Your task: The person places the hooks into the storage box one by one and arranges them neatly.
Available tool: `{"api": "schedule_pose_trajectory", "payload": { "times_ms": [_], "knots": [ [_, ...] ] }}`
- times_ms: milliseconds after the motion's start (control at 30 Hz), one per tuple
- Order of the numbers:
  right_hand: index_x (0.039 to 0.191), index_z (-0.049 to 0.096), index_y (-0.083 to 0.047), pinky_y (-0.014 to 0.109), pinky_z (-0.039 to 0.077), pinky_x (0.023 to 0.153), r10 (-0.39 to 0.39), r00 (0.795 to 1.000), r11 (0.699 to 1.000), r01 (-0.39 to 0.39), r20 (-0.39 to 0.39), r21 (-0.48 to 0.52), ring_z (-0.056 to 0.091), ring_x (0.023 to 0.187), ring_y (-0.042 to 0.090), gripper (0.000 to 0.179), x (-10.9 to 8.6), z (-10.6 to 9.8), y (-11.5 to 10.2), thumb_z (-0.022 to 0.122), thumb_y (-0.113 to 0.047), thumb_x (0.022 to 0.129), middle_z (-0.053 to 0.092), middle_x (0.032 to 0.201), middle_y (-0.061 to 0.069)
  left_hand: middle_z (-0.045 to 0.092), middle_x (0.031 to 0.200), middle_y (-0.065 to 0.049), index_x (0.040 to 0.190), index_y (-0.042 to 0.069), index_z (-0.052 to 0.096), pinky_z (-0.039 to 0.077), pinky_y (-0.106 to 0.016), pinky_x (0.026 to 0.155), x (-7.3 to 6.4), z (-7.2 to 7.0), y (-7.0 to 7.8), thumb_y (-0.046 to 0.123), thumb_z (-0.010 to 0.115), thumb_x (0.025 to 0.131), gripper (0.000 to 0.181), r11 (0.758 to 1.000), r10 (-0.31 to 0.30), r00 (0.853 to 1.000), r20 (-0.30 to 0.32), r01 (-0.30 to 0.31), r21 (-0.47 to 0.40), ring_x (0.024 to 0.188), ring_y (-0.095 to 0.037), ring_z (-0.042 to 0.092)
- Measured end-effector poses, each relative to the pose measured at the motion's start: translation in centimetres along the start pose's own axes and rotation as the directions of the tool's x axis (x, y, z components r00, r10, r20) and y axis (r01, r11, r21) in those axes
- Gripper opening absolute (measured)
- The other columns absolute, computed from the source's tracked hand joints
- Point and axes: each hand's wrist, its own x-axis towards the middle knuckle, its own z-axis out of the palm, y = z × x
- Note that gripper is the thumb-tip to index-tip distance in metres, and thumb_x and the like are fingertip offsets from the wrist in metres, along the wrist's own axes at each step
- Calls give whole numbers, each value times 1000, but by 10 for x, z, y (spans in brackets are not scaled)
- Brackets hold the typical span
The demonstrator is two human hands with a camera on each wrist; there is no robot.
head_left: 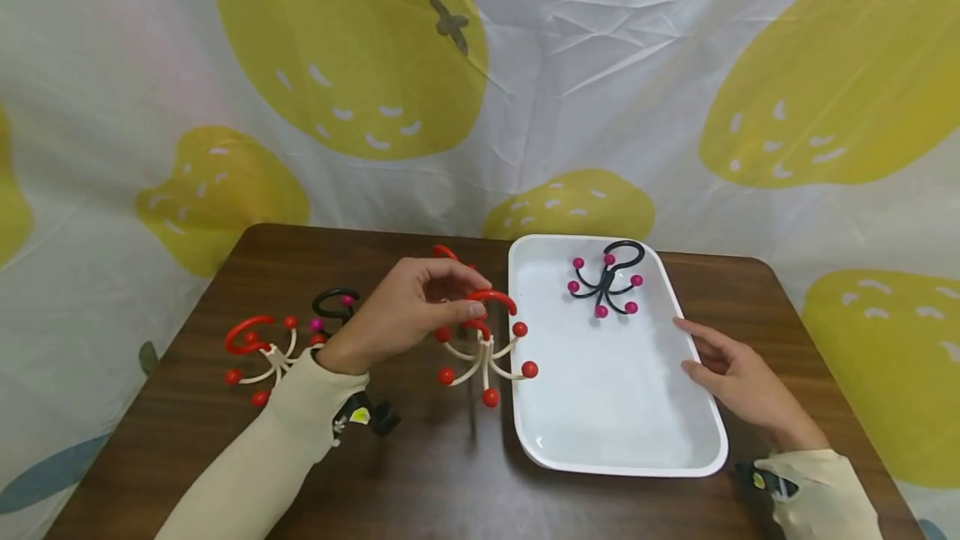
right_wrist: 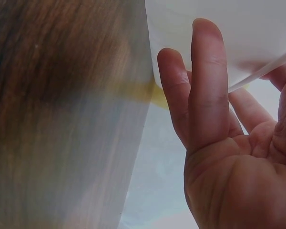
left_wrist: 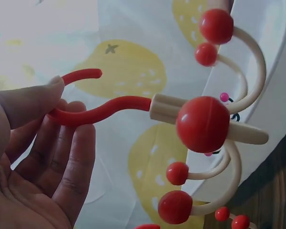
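Observation:
My left hand [head_left: 408, 311] pinches the red hook end of a cream hanger [head_left: 485, 348] with curved arms tipped by red balls. The hanger dangles in the air beside the left rim of a white tray [head_left: 622, 470]. In the left wrist view, the thumb and fingers [left_wrist: 81, 148] meet on the red hook [left_wrist: 119, 105]. At the tray's right side, my right hand [head_left: 738, 377] holds the rim, some fingers lying straight along the outer wall in the right wrist view [right_wrist: 207, 86]. Inside the tray lies a black hanger [head_left: 607, 282] with pink balls.
Left of my left arm, another cream-and-red hanger [head_left: 251, 348] lies on the brown table [head_left: 420, 473]. A black hanger with pink balls [head_left: 330, 302] is partly hidden behind the left hand, as is a red hook [head_left: 444, 252]. A lemon-patterned cloth [head_left: 570, 90] hangs behind the table.

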Motion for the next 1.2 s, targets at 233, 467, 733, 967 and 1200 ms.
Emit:
{"api": "schedule_pose_trajectory", "payload": {
  "times_ms": [233,467,733,967,1200],
  "knots": [
    [163,41,-10,29,63,80,-31,1000,999,31,3,-8,67,122,42,65,3,0,0,68,-17,104,53,153,34,76,99,-3,111,21,80,60,-36,70,19,4,2,18,86,91,21,1000,-11,999,-35,10,-24,90,-34,70],
    [163,41,-10,32,65,81,-36,999,999,36,6,-12,69,118,40,64,6,0,0,67,-17,105,54,150,34,77,104,-6,114,16,79,60,-28,73,38,7,3,15,85,91,23,995,9,999,-41,-13,-98,91,-26,72],
    [162,42,-8,27,63,77,-43,999,999,43,-1,4,71,112,33,64,3,0,3,69,-15,104,59,145,34,76,106,-5,115,14,78,59,-28,81,60,19,4,14,83,92,23,994,-14,999,-43,10,-107,95,-18,70],
    [161,43,-8,27,62,77,-43,999,998,43,-10,36,70,113,33,64,2,-1,2,69,-15,103,59,146,33,79,109,-7,116,11,79,57,-25,80,82,29,0,12,83,92,24,990,4,998,-62,-13,-138,95,-16,72],
    [161,43,-8,27,63,77,-52,999,998,52,-7,37,71,110,30,63,3,0,1,68,-14,104,59,146,34,79,107,-4,116,14,79,60,-36,87,100,38,-5,15,84,92,24,995,-30,997,-72,23,-101,96,-19,73]
  ]
}}
